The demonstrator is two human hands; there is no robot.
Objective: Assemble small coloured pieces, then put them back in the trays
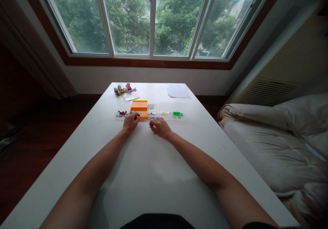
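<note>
**Left hand [131, 122] at the orange tray [139, 105], right hand [160, 128] just beside it**

The orange tray lies towards the far part of the white surface [153, 174], left of the middle, with small blue pieces [132, 112] inside. The left hand reaches over its near left part, fingers bent and close together; whether they hold a piece cannot be told. The right hand is low over the surface, near and to the right of the tray, its fingers curled downward; their grip cannot be told either. A tiny green piece [154, 133] shows just below it.

Left of the tray are dark pieces [122, 113]. To its right, clear containers [166, 106] stand in a row, with pale yellow pieces [164, 113] and then green pieces [177, 114] farther right.

At the far left sit small colourful figures [124, 89] beside a pastel sheet [130, 96]; white paper [178, 90] lies at the far right. Beyond is a wide window [176, 20], and right of the surface, a pale padded seat [271, 150].
</note>
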